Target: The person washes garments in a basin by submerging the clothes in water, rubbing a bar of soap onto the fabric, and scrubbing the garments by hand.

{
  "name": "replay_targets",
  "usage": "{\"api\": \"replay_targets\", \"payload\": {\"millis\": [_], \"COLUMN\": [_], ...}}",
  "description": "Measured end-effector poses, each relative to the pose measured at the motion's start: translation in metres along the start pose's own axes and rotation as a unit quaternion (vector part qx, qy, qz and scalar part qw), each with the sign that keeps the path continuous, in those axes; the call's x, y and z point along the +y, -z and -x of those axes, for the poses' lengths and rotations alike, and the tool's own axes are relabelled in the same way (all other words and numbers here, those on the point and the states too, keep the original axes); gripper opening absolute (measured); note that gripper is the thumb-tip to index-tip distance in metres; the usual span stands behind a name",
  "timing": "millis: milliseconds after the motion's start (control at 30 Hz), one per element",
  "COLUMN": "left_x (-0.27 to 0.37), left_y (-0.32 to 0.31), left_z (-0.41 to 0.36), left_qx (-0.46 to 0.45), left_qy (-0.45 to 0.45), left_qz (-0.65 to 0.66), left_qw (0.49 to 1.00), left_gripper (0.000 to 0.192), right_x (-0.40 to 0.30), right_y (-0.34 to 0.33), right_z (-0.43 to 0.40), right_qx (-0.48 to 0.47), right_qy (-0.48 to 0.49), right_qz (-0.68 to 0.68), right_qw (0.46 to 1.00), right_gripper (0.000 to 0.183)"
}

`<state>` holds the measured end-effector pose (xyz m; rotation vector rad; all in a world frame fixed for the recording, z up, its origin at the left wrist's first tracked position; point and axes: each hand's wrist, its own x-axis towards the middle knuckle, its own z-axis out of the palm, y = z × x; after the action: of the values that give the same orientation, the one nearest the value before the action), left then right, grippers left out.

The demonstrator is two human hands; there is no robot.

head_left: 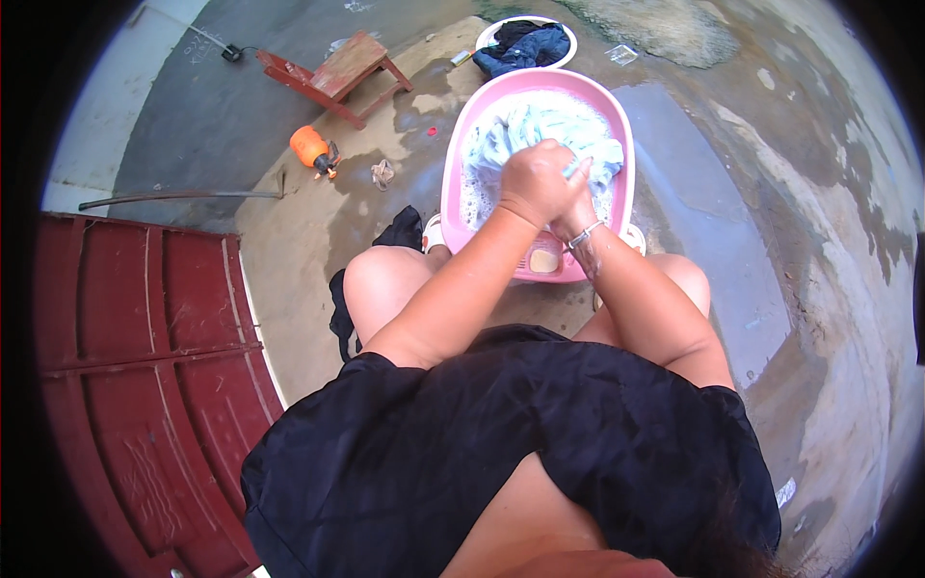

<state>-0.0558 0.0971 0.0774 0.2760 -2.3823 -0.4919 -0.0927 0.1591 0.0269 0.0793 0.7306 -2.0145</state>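
A pink plastic washtub (454, 159) stands between my feet, holding sudsy water and a light blue wet cloth (535, 123). My left hand (536, 179) is closed like a fist over the cloth. Pressed against it on the right is my right hand (577, 206), with a silver bracelet (585, 234) at the wrist. Both hands grip the bunched cloth, though most of my fingers are hidden. A pale yellow bar of soap (543, 261) rests in the tub's near ledge, beside a ribbed washboard part (526, 264).
Beyond the tub, a white basin (572, 54) holds dark clothes (531, 47). A red wooden chair (347, 68) and an orange pump sprayer (309, 148) are at the left on the partly wet concrete floor (289, 289). Dark red metal doors (155, 303) stand near left.
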Motion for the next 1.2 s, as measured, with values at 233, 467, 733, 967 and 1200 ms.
{"api": "replay_targets", "payload": {"millis": [233,467,733,967,1200], "left_x": [-0.015,-0.05,-0.081,-0.065,-0.067], "left_y": [-0.011,-0.012,0.019,0.001,0.01], "left_z": [0.008,0.006,0.019,0.025,0.019], "left_qx": [0.015,-0.058,-0.117,-0.182,-0.272], "left_qy": [-0.018,0.073,0.282,0.222,0.305], "left_qz": [-0.037,-0.113,-0.074,-0.114,-0.18], "left_qw": [0.999,0.989,0.949,0.951,0.895], "left_gripper": [0.032,0.03,0.039,0.056,0.061], "right_x": [0.004,0.001,-0.031,-0.076,-0.068], "right_y": [0.006,0.003,0.007,0.041,0.037], "right_z": [-0.011,-0.01,-0.013,-0.048,-0.049], "right_qx": [0.041,-0.003,-0.204,0.151,0.025], "right_qy": [0.031,-0.057,0.111,0.246,-0.021], "right_qz": [0.06,0.154,0.708,0.79,0.86], "right_qw": [0.997,0.986,0.667,0.54,0.51], "right_gripper": [0.048,0.038,0.039,0.054,0.035]}}
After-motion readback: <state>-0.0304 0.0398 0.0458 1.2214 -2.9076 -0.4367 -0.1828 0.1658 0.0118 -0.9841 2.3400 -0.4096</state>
